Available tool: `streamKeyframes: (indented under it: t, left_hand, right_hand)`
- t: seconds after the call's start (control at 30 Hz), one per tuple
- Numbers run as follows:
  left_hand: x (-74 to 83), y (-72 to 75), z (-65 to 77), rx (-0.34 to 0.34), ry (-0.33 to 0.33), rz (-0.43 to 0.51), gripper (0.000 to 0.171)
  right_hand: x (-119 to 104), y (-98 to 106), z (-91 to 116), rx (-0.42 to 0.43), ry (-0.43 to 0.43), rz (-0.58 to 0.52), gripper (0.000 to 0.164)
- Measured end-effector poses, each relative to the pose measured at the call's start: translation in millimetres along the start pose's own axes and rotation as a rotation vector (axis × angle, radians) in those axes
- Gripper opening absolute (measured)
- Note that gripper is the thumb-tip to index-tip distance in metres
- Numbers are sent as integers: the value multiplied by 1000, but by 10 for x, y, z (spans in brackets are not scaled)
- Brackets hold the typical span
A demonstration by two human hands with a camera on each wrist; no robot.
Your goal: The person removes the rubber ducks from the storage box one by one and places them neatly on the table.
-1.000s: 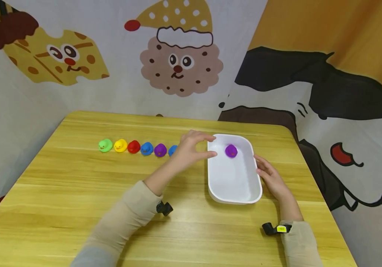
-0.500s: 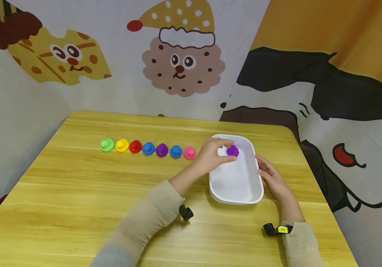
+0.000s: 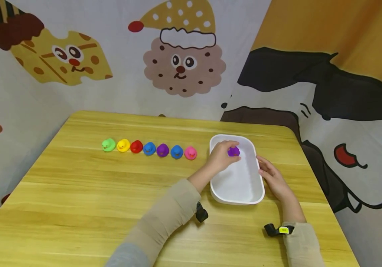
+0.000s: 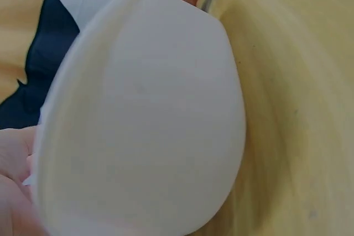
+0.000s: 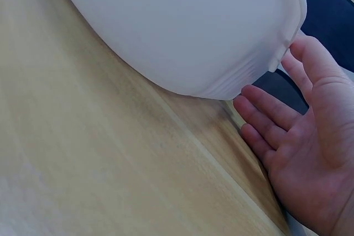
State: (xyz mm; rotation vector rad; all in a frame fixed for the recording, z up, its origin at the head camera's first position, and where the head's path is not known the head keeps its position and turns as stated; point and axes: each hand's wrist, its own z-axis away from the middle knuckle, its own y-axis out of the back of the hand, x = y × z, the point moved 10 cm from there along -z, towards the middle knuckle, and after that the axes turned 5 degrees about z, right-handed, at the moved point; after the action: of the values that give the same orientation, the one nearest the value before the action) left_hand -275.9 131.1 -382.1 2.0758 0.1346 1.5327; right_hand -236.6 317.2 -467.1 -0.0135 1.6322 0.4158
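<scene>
A white rectangular tub stands on the table with one purple rubber duck near its far end. My left hand reaches over the tub's left rim, thumb and fingers curved round that duck from both sides. In the left wrist view the tub's wall hides the duck, and only part of the hand shows at the left. At the tub's right side is my right hand. In the right wrist view this hand has its fingers extended against the tub's wall, thumb up by the rim.
Left of the tub runs a row of rubber ducks: green, yellow, red, blue, purple, another blue and pink. A cartoon-print cloth hangs behind the wooden table.
My left hand has moved right, from the tub's left rim into the tub and around the purple duck, uncovering the pink duck. The right hand keeps its place at the tub.
</scene>
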Motion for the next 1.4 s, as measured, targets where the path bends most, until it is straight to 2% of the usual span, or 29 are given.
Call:
streamKeyframes:
  t: [0.17,0.4,0.6,0.9,1.23,1.4]
  left_hand:
    - [-128,-102,-74,18,64,-16,52]
    - [-222,-154,-150,55,119,-36,51]
    - [-362,-152,-176,92,227,-25,47]
    - [-501,-225,-193,49,326,-15,42]
    - [-569,-263,-200,36,370,-57,39]
    - [-594,-267,-204,45,361,-79,35]
  right_hand:
    - [-2,-2,4,2,4,-2,50]
    - [7,9,18,7,-14,17,50]
    - [16,2,19,3,-18,15,50]
    - [10,2,12,6,-17,10,50]
    - [12,6,1,3,-13,6,50]
    - [16,4,-5,0,-8,-1,51]
